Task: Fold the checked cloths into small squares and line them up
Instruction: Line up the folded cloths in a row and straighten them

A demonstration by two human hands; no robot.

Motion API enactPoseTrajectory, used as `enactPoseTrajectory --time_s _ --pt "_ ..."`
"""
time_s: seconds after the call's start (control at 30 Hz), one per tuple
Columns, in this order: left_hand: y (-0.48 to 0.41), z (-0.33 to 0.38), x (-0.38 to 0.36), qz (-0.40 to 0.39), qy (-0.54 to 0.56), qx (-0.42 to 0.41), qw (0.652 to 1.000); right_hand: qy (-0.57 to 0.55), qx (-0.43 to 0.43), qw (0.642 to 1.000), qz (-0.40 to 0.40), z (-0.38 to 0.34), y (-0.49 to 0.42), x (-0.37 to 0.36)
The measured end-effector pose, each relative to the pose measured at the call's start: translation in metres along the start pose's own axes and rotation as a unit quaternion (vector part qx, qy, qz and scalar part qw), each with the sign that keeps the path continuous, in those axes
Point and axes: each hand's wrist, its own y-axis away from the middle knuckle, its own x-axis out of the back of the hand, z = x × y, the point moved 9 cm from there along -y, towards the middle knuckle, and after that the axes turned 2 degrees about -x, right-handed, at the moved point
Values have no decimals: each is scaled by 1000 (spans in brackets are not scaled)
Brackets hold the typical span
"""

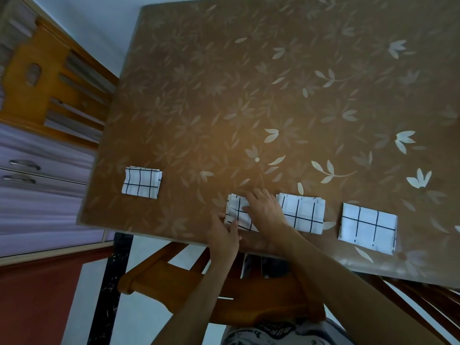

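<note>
- Lying under both hands: the worked checked cloth (237, 212), white with black grid lines, folded small, near the front edge of the floral-covered table (224, 95).
- Right hand (263, 211): laid across that cloth's right half, fingers straight and flat, pressing down.
- Left hand (224, 236): at the cloth's near-left corner, fingertips touching its edge; pinching or merely resting cannot be told.
- Far-left cloth (142, 181): folded, well apart.
- Third cloth (303, 212): folded, just beside the right hand.
- Rightmost cloth (367, 226): folded.
</note>
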Motion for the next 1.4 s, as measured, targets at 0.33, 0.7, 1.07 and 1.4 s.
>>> enactPoseTrajectory --time_s 0.33,0.7,1.07,1.4 --pt "9 0 3 19 1 -6 1000 -56 -38 998 0 8 -26 5" --pt "17 30 -31 20 -475 -361 802 23 -47 998 22 0 -22 -5" --pt "8 22 -43 -83 -463 -357 807 116 25 983 -141 -3 62 -23" --pt "14 29 -34 -97 -423 -400 807 138 -18 977 -163 11 61 -37"
